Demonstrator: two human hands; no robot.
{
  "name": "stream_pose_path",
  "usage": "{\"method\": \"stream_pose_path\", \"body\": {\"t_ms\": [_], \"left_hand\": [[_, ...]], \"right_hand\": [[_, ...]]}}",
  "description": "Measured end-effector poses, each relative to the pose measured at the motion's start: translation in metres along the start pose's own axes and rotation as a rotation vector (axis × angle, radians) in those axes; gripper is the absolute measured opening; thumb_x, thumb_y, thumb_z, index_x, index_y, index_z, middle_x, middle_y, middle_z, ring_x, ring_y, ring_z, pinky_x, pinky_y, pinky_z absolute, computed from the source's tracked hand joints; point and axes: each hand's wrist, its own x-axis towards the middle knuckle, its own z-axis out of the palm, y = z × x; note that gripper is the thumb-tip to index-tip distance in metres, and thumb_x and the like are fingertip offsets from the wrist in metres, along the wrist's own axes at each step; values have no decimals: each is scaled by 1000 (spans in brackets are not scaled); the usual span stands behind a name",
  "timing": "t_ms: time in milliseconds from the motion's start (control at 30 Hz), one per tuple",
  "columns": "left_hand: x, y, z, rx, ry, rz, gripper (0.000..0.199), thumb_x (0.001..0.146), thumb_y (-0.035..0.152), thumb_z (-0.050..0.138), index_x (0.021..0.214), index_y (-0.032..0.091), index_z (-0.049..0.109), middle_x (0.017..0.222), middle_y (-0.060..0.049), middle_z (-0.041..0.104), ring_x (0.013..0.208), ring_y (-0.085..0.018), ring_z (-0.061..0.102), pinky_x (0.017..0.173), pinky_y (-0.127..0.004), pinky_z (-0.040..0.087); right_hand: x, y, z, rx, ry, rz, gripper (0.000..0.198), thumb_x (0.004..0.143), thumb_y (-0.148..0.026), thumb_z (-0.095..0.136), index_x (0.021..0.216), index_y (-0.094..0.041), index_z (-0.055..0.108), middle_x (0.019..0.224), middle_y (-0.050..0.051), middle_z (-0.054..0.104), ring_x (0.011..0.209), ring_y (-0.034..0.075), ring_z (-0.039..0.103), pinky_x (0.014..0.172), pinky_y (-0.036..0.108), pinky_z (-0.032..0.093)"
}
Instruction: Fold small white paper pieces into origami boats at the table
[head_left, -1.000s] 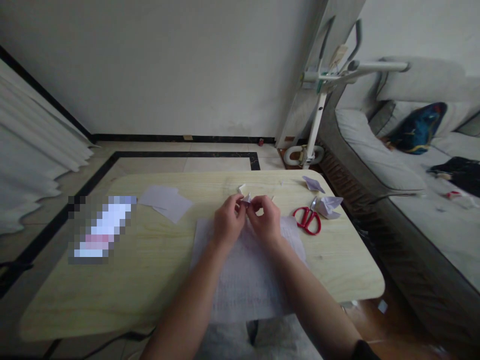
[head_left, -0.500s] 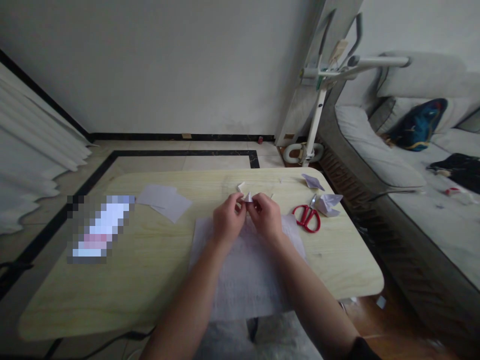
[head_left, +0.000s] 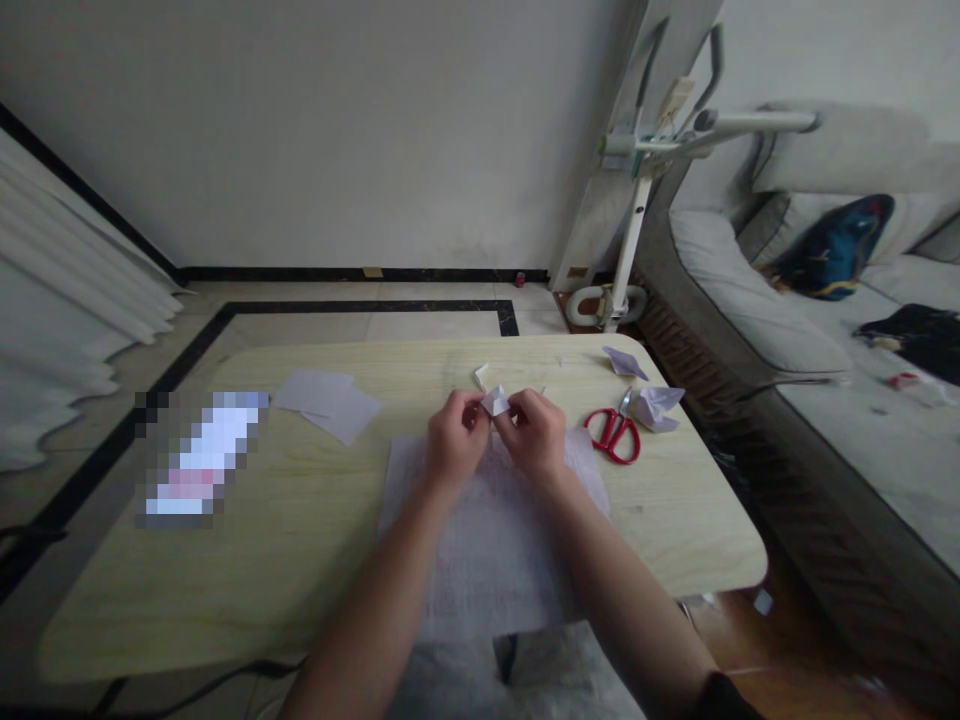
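A small folded piece of white paper (head_left: 496,401) is pinched between both hands above the far edge of a large printed sheet (head_left: 502,560). My left hand (head_left: 456,437) grips its left side with thumb and fingers closed. On the other side, my right hand (head_left: 534,435) holds the right edge in a similar pinch. Part of the folded paper is hidden by the fingertips. Just beyond the hands lies a small white paper scrap (head_left: 481,376).
Red-handled scissors (head_left: 613,435) lie right of the hands, beside a folded paper shape (head_left: 657,408) and another one (head_left: 625,362) farther back. Flat white papers (head_left: 330,402) rest on the left of the wooden table (head_left: 300,560), near a pixelated bright object (head_left: 202,460).
The folded paper has turned and opened slightly, showing a broader face between the fingers. Both hands have shifted a little apart.
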Motion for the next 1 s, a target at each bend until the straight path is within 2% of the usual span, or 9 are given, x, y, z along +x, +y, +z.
{"method": "stream_pose_path", "body": {"t_ms": [200,333,467,733,867,1000], "left_hand": [[1,-2,4,-146,-15,-62,7,85,24,60,91,19,60,81,-2,71,74,-14,68,67,-22,52],[2,-3,5,-209,-24,-100,16,86,21,58,101,19,63,91,-4,73,79,-15,69,71,-24,54],[4,-2,3,-288,-82,-107,27,87,15,50,108,20,67,100,-5,73,70,-13,68,66,-24,56],[7,0,0,-325,-123,-113,30,86,12,48,106,19,69,96,-4,74,65,-12,68,58,-22,56],[8,-2,0,-284,-133,-69,25,87,13,50,102,19,69,98,-6,74,85,-16,70,72,-26,57],[8,-5,-1,-236,-158,-49,29,85,9,48,104,20,68,99,-5,74,89,-16,69,76,-26,56]], "right_hand": [[-1,1,4,74,13,91,8,79,-21,60,83,-21,54,65,-3,55,54,12,48,54,24,37],[-1,1,5,172,-14,52,13,79,-15,57,90,-22,55,71,-2,57,59,13,51,57,25,41],[2,-1,3,224,-43,16,24,79,-8,50,97,-22,59,74,-1,55,62,13,50,59,26,42],[8,-1,-2,336,-91,4,35,72,0,46,95,-22,61,90,3,57,71,14,53,62,26,45],[10,-2,-6,453,-207,53,28,71,-4,50,92,-21,60,97,4,56,79,15,54,65,27,47],[11,-2,-10,533,-259,84,21,74,-10,53,91,-21,58,95,3,55,80,16,53,68,29,46]]}}
